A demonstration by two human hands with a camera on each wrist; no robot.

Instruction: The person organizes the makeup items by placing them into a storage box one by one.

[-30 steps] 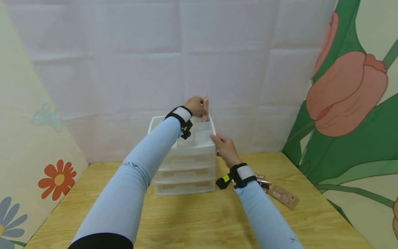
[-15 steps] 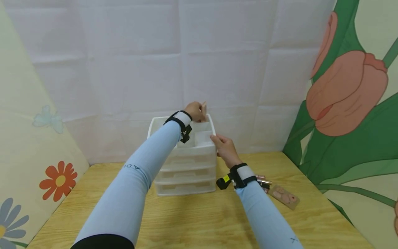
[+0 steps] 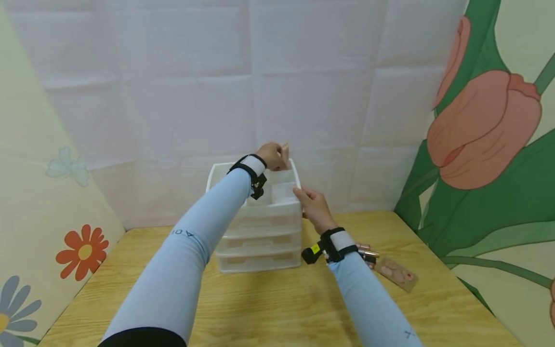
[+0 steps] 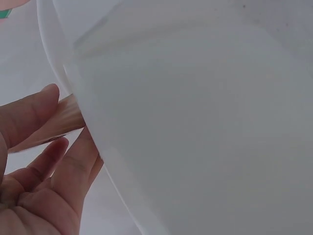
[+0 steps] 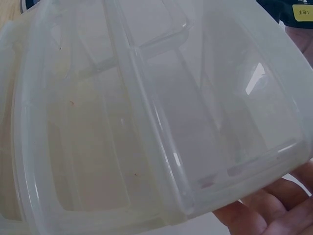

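A translucent white drawer organizer stands on the table, with an open divided top and several drawers below. My left hand reaches over its top to the back right corner. It pinches a flat, thin pinkish-beige piece, held upright at the back rim. In the left wrist view, thumb and fingers hold this flat piece, its far end hidden behind the white wall. What kind of thing it is, I cannot tell. My right hand grips the organizer's right side near the top; its fingers curl against that side.
Several small cosmetic-like items lie on the wooden table right of the organizer, partly behind the right wrist. Beside them lies a flat brown-pink card-like palette. A white cloth hangs behind; printed panels flank both sides.
My left hand has come down slightly, lowering the pinkish-beige piece farther behind the back right rim. My right hand stays on the organizer's side.
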